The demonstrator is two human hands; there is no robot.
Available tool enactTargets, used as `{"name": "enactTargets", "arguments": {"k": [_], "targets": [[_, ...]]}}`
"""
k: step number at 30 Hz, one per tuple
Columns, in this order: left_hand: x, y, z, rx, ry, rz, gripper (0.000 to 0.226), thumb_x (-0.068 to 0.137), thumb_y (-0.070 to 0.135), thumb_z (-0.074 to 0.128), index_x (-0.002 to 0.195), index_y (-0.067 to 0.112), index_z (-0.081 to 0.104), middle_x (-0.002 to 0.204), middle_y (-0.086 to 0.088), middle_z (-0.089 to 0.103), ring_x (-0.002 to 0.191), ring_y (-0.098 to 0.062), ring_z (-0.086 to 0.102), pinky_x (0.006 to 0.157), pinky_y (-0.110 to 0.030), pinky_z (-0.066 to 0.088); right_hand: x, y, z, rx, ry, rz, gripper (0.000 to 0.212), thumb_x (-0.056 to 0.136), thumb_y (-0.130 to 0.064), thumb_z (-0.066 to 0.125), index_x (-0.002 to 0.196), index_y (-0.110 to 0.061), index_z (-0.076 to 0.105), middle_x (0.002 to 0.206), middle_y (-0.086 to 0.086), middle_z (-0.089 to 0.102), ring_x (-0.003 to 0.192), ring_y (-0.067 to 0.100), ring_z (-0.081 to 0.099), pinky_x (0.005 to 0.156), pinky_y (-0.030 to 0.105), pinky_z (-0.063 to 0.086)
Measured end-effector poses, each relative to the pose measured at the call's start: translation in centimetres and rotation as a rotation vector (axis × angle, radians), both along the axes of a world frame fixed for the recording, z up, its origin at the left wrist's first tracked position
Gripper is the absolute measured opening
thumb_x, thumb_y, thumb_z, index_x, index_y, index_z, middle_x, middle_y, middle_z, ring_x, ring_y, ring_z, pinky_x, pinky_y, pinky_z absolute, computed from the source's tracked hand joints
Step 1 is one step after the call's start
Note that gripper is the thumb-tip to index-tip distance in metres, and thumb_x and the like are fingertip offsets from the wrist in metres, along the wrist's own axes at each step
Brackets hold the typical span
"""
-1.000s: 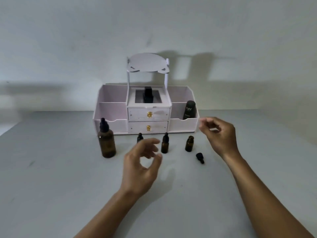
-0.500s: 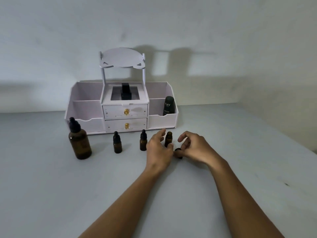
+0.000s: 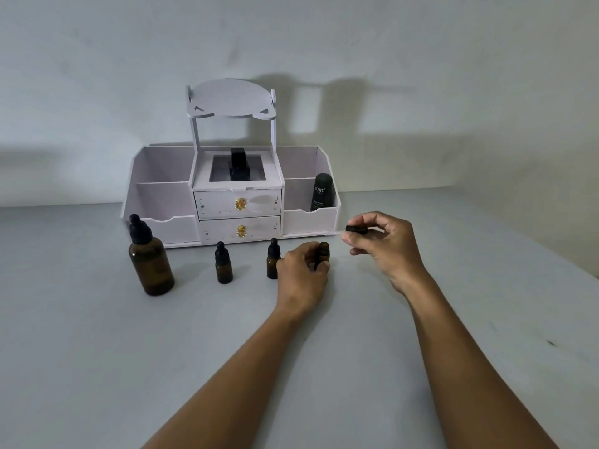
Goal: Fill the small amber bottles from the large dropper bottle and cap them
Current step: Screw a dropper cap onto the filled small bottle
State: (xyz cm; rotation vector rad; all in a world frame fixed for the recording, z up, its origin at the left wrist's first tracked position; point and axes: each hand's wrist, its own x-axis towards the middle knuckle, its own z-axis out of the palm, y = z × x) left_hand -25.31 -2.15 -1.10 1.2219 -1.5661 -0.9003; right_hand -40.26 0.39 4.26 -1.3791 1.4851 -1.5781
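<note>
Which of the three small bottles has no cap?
The rightmost bottle, gripped by the left hand: its neck is bare; the other two are capped. The right hand holds its cap.

Now gripping the open small bottle (image 3: 324,252) with the left hand (image 3: 299,275), not just reaching beside it. Lifted the black cap (image 3: 356,229) off the table (image 3: 97,351), pinched in the right hand (image 3: 387,249), up above the left one.

Upright stand a large dropper bottle (image 3: 150,268), two capped bottles (image 3: 223,268) (image 3: 272,262), one uncapped bottle (image 3: 323,251).
</note>
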Motion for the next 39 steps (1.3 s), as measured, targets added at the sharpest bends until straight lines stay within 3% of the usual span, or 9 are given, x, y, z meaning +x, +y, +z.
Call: {"name": "enactTargets", "arguments": {"k": [5,8,14,21,25,29,32,35,39], "targets": [[0.0,0.0,-0.2,-0.019,0.02,0.006,0.03,0.088,0.004,0.066,0.117,0.012,0.071,0.103,0.002,0.074,0.094,-0.006,0.068,0.088,-0.01,0.046,-0.1,-0.4,-0.3,-0.006,0.141,0.017,0.019,0.076,-0.004,0.082,0.089,-0.016,0.077,0.076,-0.002,0.075,0.069,0.017,0.068,0.075,0.038,0.061],[0.1,0.0,-0.2,-0.009,0.032,0.005,0.03,0.088,0.005,0.066,0.116,0.012,0.072,0.101,0.001,0.075,0.094,-0.008,0.069,0.088,-0.01,0.046,0.1,-0.7,-0.4,-0.002,0.23,0.007,0.021,0.076,-0.005,0.082,0.093,-0.017,0.078,0.081,-0.003,0.075,0.069,0.013,0.069,0.078,0.033,0.061],[0.3,0.0,-0.1,-0.01,0.046,-0.023,0.029,0.086,0.004,0.066,0.111,0.014,0.074,0.099,0.002,0.076,0.093,-0.006,0.07,0.089,-0.012,0.049,1.2,-2.0,-0.7,-0.043,0.316,0.081,0.054,0.073,0.0,0.081,0.118,-0.028,0.069,0.092,-0.001,0.073,0.069,0.007,0.063,0.079,0.018,0.053],[0.5,-0.3,-0.1,-0.018,0.057,-0.026,0.027,0.086,0.004,0.066,0.111,0.012,0.075,0.097,0.0,0.077,0.089,-0.004,0.071,0.08,-0.001,0.048,1.4,-2.5,-2.0,0.022,0.389,0.095,0.043,0.072,0.001,0.083,0.109,-0.019,0.074,0.094,0.0,0.075,0.071,0.002,0.065,0.073,0.012,0.051],[0.6,-0.3,-0.1,-0.025,0.05,-0.026,0.029,0.085,0.004,0.067,0.112,0.014,0.074,0.098,0.002,0.077,0.09,-0.003,0.07,0.079,0.0,0.047,1.4,-2.3,-1.9,-0.017,0.307,0.084,0.036,0.079,-0.006,0.079,0.111,-0.021,0.074,0.1,-0.007,0.075,0.085,0.006,0.069,0.077,0.02,0.056],[0.5,-0.4,-0.2,-0.023,0.04,-0.03,0.03,0.085,0.005,0.069,0.113,0.012,0.074,0.1,0.001,0.077,0.092,-0.004,0.071,0.084,-0.004,0.05,1.5,-2.4,-2.4,-0.04,0.311,0.044,0.023,0.082,-0.007,0.077,0.096,-0.026,0.077,0.087,-0.008,0.075,0.08,0.007,0.07,0.078,0.027,0.057],[0.6,-0.4,-0.2,-0.044,0.017,-0.028,0.029,0.085,0.004,0.069,0.113,0.012,0.074,0.101,0.002,0.077,0.092,-0.004,0.071,0.08,0.0,0.047,1.7,-2.6,-2.7,-0.068,0.279,0.022,0.022,0.075,-0.015,0.085,0.093,-0.02,0.075,0.082,-0.004,0.072,0.071,0.009,0.066,0.074,0.021,0.055],[0.5,-0.2,-0.2,-0.048,0.012,-0.03,0.031,0.086,0.004,0.069,0.115,0.012,0.073,0.102,0.003,0.075,0.092,-0.004,0.069,0.084,-0.003,0.049,1.7,-2.4,-2.7,-0.067,0.23,0.046,0.031,0.08,-0.018,0.081,0.11,-0.022,0.072,0.094,-0.005,0.073,0.083,0.006,0.07,0.08,0.016,0.054],[0.5,-0.2,-0.2,-0.034,0.02,-0.029,0.032,0.086,0.004,0.068,0.117,0.012,0.073,0.105,0.0,0.076,0.095,-0.007,0.07,0.082,-0.001,0.046,1.8,-2.4,-2.8,-0.086,0.24,0.001,0.012,0.083,-0.01,0.076,0.091,-0.018,0.078,0.085,-0.007,0.076,0.077,0.0,0.069,0.076,0.015,0.053]]}}
